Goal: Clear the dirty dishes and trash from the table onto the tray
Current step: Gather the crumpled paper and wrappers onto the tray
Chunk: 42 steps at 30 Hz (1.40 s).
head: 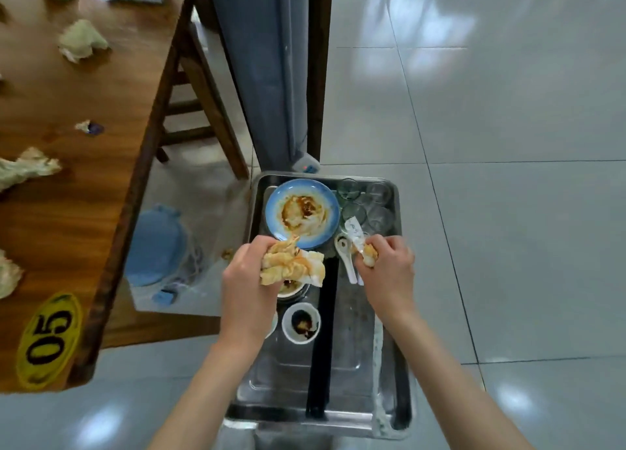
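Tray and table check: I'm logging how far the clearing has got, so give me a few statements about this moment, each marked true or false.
1. The left hand grips a stained crumpled napkin above the tray. True.
2. The blue plate still sits on the wooden table. False: it lies in the tray, smeared with brown sauce.
3. Crumpled napkins remain on the table. True.
4. The right hand is open and holds nothing. False: it grips a small wad of trash.
5. The small sauce bowl in the tray is clean. False: dark sauce sits in it.
6. A white spoon lies in the tray. True.
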{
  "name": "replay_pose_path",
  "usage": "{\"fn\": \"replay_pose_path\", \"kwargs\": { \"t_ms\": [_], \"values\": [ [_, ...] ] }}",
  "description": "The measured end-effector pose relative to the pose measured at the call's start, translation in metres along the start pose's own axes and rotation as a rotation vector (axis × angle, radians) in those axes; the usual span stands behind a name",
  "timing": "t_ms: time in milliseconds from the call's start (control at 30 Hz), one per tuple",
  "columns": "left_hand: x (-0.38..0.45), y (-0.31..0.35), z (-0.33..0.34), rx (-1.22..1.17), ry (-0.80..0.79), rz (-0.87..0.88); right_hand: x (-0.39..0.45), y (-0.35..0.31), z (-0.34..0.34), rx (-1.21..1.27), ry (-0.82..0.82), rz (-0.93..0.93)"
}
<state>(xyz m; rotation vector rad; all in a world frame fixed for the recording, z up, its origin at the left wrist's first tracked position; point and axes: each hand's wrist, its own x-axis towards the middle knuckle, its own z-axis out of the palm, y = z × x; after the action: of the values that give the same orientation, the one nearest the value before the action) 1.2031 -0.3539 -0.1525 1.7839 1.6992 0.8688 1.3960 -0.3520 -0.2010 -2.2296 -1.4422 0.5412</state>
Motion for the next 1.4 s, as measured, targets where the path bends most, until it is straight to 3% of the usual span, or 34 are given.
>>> {"fn": "replay_pose_path", "kwargs": {
  "t_ms": [267,667,1400],
  "values": [
    [0.014,-0.026,0.03,-0.002,0.041,-0.035,0.019,0.025,0.068,-0.083,-0.101,-0.024],
    [0.02,-0.039,0.037,-0.006,0.045,-0.041,0.018,0.023,0.102,-0.017,-0.285,-0.091],
    [0.025,-0.042,0.039,0.015,0.035,-0.023,0.017,0.023,0.096,-0.061,-0.253,-0.062]
  ]
}}
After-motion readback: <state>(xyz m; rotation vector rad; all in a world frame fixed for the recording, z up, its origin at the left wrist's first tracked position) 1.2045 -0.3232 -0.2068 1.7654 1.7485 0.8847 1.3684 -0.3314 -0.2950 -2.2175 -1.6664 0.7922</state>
